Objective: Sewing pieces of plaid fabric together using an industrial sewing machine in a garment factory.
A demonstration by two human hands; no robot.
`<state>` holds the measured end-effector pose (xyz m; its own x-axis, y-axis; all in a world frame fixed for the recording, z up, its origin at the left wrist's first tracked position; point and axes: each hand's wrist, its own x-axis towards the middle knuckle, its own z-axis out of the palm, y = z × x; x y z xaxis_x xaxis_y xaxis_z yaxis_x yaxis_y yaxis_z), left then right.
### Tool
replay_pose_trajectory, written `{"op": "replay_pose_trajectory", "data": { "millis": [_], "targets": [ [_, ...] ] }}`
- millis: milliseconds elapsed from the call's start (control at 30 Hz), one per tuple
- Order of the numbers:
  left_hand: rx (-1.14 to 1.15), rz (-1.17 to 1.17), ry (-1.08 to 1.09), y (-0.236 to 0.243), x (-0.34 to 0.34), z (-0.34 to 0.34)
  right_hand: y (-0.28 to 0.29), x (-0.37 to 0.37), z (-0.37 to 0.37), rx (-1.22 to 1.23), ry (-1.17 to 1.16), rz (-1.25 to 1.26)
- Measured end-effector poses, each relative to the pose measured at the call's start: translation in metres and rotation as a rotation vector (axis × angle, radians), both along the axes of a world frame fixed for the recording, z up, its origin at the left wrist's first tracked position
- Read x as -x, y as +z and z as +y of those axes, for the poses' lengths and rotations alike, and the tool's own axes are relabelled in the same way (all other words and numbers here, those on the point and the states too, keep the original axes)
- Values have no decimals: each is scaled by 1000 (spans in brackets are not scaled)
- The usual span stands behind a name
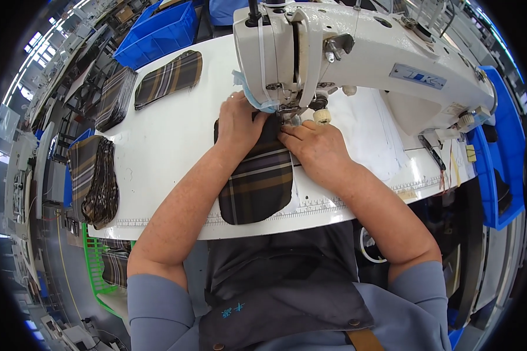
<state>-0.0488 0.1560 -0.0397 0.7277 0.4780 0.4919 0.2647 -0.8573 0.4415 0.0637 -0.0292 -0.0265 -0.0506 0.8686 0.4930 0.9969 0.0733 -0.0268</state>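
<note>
A dark plaid fabric panel (256,181) with rounded corners lies under the head of a white sewing machine (269,58), its near end close to the table's front edge. My left hand (240,124) holds the panel's far left part, thumb toward the needle area, some fingertips hidden behind the machine head. Beside the presser foot, my right hand (316,147) grips the panel's right edge with its fingers bent and close together. The needle itself is too small to make out.
Stacks of plaid panels (93,181) stand at the table's left, with more panels (170,79) behind. Blue bins (158,38) sit far left and on the right (495,175). Thread snips (432,152) lie right of the machine. A green basket (93,263) is below the left edge.
</note>
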Motion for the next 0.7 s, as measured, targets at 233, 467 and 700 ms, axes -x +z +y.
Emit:
{"op": "replay_pose_trajectory", "data": {
  "millis": [233, 467, 700],
  "targets": [
    [486, 96, -510, 30, 68, -55, 0, -2, -9, -95, 68, 125],
    [203, 87, -474, 25, 103, -100, 17, 14, -53, 65, 114, 218],
    [291, 35, -376, 21, 102, -108, 7, 42, -104, -25, 146, 338]
  ]
}}
